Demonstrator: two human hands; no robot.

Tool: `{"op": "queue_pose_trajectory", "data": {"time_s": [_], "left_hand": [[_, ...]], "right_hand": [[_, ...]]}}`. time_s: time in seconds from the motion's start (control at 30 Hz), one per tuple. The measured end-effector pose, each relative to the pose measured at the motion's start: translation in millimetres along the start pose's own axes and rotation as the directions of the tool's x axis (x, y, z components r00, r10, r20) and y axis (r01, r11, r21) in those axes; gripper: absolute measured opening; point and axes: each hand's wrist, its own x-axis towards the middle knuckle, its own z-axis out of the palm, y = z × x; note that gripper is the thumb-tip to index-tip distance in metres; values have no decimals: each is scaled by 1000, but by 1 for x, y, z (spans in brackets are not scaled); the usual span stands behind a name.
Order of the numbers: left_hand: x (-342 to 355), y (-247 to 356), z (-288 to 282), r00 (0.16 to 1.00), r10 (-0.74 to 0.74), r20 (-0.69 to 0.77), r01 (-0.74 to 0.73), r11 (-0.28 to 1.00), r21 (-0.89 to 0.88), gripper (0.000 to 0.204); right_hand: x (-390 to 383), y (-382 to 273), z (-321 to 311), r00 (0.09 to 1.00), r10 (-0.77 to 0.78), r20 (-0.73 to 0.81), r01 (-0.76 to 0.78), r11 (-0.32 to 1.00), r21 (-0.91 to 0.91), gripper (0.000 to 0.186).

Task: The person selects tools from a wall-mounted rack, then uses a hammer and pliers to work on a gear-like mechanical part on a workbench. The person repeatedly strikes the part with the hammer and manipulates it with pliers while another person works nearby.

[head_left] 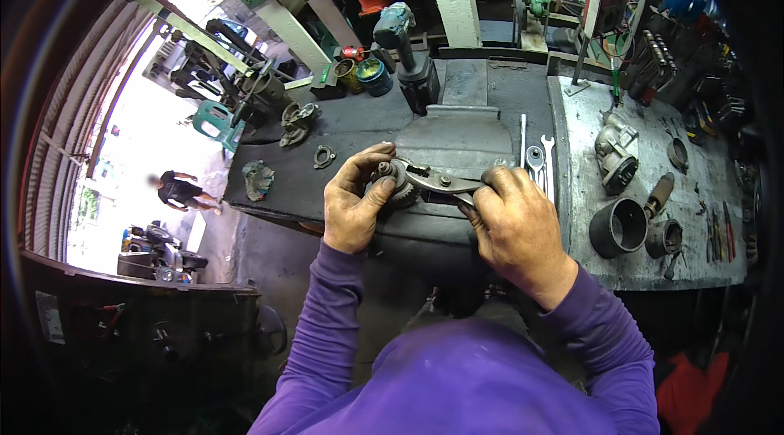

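Observation:
My left hand (pixel 359 196) is closed around a round, toothed metal part (pixel 400 188) with a shaft end standing up from it. From the right, a pair of pliers (pixel 442 182) reaches over to this part, its jaws at the shaft. Both plier handles run into my right hand (pixel 523 227), whose fingers wrap round them. The exact bite of the jaws is too small to make out. Both hands are above the near edge of the dark workbench (pixel 359 120), in front of a raised metal plate (pixel 465 137).
Right of the plate lie a ratchet (pixel 535 159) and a wrench (pixel 548 165). A cordless impact driver (pixel 406 59) stands behind. On the silver side table (pixel 572 247) are a black cylinder (pixel 618 227) and a metal housing (pixel 618 153). A person (pixel 181 190) walks outside at left.

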Motion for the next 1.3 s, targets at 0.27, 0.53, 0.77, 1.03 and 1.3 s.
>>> {"op": "queue_pose_trajectory", "data": {"time_s": [0.27, 0.53, 0.77, 1.03, 1.3], "left_hand": [[12, -2, -17, 984, -10, 178, 18, 999, -47, 34], [22, -10, -26, 964, 4, 264, 34, 990, -140, 32], [31, -12, -33, 943, 25, 333, 28, 988, -154, 30], [31, -6, -34, 937, -33, 347, 90, 985, -148, 30], [31, -15, -33, 940, 32, 341, 31, 984, -178, 31]], "right_hand": [[0, -30, 17, 997, 48, -61, -64, 950, -307, 21], [8, -42, 25, 996, 75, -51, -90, 897, -432, 22], [11, -48, 20, 998, 62, -7, -57, 863, -502, 30], [18, -36, 15, 996, -57, 62, 82, 823, -563, 21], [20, -40, 12, 992, -41, 118, 104, 792, -602, 8]]}}
